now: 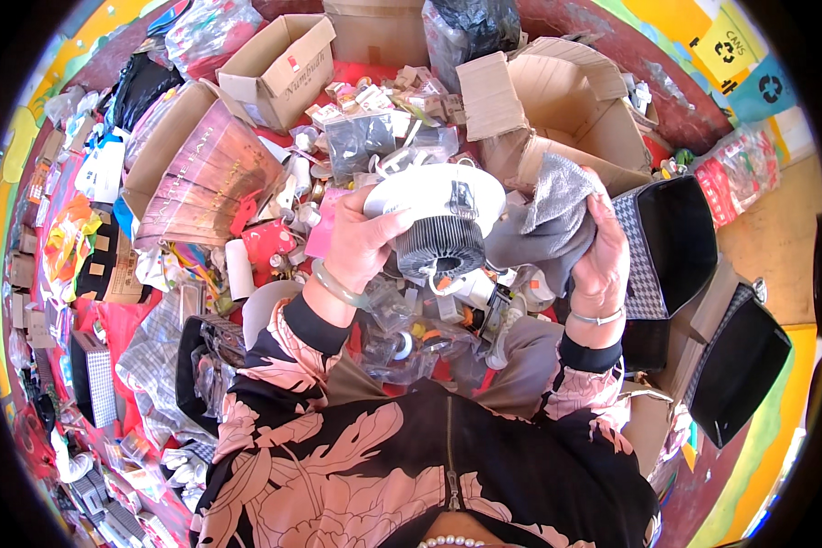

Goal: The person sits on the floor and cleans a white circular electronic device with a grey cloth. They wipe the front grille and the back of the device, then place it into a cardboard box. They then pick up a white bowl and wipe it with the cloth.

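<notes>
The left hand (361,242) is gripping the lamp (443,226) by its white top (420,190), left of the grey cloth (553,215) that the right hand (605,251) is bunching. Wiping seemingly being the step, holding the lamp steady and working the cloth gently along the fins (440,247) should help.

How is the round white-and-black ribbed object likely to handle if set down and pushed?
The ribbed object, held in the left hand, looks stiff, its rim showing no sag. It may tip, since the white disc is wider than the black ribbed part. Its round outline might let it roll on edge.
</notes>
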A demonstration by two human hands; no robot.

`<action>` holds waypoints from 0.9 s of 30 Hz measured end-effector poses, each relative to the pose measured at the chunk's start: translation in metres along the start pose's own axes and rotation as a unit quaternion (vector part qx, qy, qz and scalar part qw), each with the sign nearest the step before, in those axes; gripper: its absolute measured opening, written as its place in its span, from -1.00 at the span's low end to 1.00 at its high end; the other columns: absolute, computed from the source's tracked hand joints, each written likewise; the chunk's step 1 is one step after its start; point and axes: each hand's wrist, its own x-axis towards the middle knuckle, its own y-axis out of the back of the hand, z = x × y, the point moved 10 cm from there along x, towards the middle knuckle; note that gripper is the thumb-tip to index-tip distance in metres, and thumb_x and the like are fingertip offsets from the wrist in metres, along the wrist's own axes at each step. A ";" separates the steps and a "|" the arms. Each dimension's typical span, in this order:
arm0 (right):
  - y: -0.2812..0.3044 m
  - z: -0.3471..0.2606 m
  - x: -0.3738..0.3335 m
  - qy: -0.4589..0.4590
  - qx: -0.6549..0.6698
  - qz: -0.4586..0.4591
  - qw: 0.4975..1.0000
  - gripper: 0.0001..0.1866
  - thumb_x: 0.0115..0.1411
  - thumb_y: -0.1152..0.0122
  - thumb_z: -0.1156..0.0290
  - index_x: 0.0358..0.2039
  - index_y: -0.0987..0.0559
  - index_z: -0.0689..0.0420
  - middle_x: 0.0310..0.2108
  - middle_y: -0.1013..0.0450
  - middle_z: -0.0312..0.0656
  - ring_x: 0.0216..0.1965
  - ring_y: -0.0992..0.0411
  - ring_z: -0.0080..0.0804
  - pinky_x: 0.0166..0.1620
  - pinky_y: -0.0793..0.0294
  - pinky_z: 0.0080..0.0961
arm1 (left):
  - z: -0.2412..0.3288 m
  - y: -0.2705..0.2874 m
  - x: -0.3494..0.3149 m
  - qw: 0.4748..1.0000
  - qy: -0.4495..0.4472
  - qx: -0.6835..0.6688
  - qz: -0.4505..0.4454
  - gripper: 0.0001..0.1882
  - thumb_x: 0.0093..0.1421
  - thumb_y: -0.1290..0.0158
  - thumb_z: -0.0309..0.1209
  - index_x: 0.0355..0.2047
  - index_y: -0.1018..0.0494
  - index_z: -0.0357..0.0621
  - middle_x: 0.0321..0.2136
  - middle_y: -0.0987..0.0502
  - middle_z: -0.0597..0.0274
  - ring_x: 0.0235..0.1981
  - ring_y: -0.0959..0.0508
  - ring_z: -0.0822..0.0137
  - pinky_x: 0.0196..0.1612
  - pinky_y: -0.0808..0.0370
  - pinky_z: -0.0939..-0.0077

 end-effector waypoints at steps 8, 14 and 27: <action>0.001 0.005 -0.004 0.050 -0.053 0.075 0.995 -0.80 0.19 0.05 0.51 -0.16 -0.38 0.23 -0.21 -0.44 -0.16 -0.19 -0.43 -0.39 -0.05 -0.39 -0.45 | -0.019 -0.004 0.005 0.998 0.056 0.001 -0.015 -0.67 -0.02 -0.14 -0.57 -0.19 -0.43 -0.39 -0.28 -0.53 0.14 -0.29 -0.54 0.38 -0.19 -0.48 0.52; -0.058 0.013 -0.023 0.143 -0.378 0.003 0.915 -0.86 0.15 -0.04 0.58 -0.26 -0.48 0.20 -0.21 -0.46 -0.21 -0.22 -0.39 -0.51 -0.13 -0.36 -0.61 | -0.027 -0.020 -0.002 0.986 0.125 0.103 -0.023 -0.66 -0.02 -0.17 -0.54 -0.19 -0.44 -0.37 -0.32 -0.54 0.18 -0.33 -0.54 0.43 -0.21 -0.47 0.58; -0.055 0.045 -0.006 0.128 -0.538 -0.132 0.823 -0.76 -0.09 -0.12 0.76 -0.41 -0.60 0.20 -0.41 -0.48 -0.23 -0.33 -0.41 -0.52 -0.25 -0.36 -0.65 | -0.036 -0.018 -0.003 0.936 0.105 0.315 -0.113 -0.69 -0.01 -0.20 -0.40 -0.29 -0.48 -0.36 -0.45 -0.51 0.33 -0.44 -0.44 0.58 -0.37 -0.40 0.68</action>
